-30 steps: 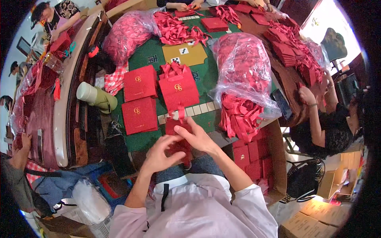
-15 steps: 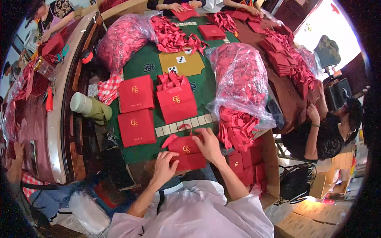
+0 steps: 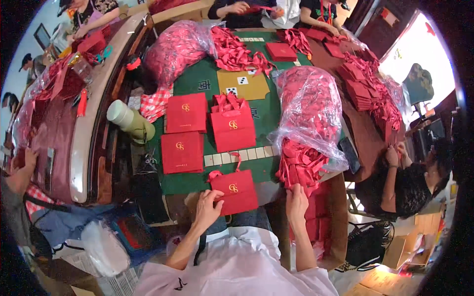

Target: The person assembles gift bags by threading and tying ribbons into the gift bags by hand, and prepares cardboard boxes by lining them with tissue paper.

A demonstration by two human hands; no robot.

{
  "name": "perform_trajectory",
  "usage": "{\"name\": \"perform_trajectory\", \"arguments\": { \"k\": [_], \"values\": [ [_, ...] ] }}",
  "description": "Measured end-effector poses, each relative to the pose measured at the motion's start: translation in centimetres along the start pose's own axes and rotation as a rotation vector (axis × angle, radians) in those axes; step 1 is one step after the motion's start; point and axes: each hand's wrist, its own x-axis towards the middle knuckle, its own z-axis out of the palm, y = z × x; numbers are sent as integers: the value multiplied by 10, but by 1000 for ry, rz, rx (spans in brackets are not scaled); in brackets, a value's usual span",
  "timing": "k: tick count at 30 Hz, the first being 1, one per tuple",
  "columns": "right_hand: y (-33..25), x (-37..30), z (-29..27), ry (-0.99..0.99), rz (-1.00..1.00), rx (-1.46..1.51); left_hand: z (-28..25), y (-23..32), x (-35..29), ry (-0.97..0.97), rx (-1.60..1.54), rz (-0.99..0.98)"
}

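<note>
A small red paper gift bag [image 3: 241,191] with a gold emblem lies flat at the near table edge, a red ribbon loop rising from its top. My left hand [image 3: 209,209] grips its left side, fingers curled and thumb over the front. Off to the right, my right hand [image 3: 296,203] is closed at the lower end of a heap of red ribbons [image 3: 302,165], fingertips pinched on a ribbon. The heap spills from a clear plastic sack [image 3: 310,106]. Beyond the bag stand a filled red bag [image 3: 233,129] with ribbons sticking out and two flat stacks of red bags [image 3: 182,154].
Another sack of ribbons [image 3: 175,52] lies at the far left, near a pale green bottle [image 3: 129,121]. An open carton [image 3: 335,222] with red bags stands at my right. A phone [image 3: 349,154] rests by the sack. Other people work around the tables.
My right hand has left the bag and moved right to the ribbon heap, closing there. My left hand stays on the bag. The view has shifted slightly.
</note>
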Motion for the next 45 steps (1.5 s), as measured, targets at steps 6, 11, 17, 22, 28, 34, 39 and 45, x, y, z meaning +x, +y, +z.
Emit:
{"name": "perform_trajectory", "arguments": {
  "k": [6, 11, 17, 22, 28, 34, 39, 45],
  "values": [
    [-40, -16, -23, -88, -180, 208, 0, 29, -4, 108, 77, 160],
    [-84, -31, -38, -171, -466, 344, 9, 67, -1, -66, -136, 426],
    [-98, -41, -51, -316, -326, 675, 14, 56, -18, -234, -261, 274],
    [-87, -46, -33, -535, -2, 1051, 22, 51, -27, -114, -309, 229],
    [-79, -42, -28, -501, -49, 1060, 12, 52, -18, -326, -368, 124],
    [-82, -31, -48, -499, -156, 975, 14, 30, 27, 126, 58, 194],
    [-98, -12, -26, -419, -149, 793, 25, 13, 53, 180, 335, 229],
    [-98, 3, 16, -242, -209, 578, 26, 19, 57, 98, 345, 188]
  ]
}}
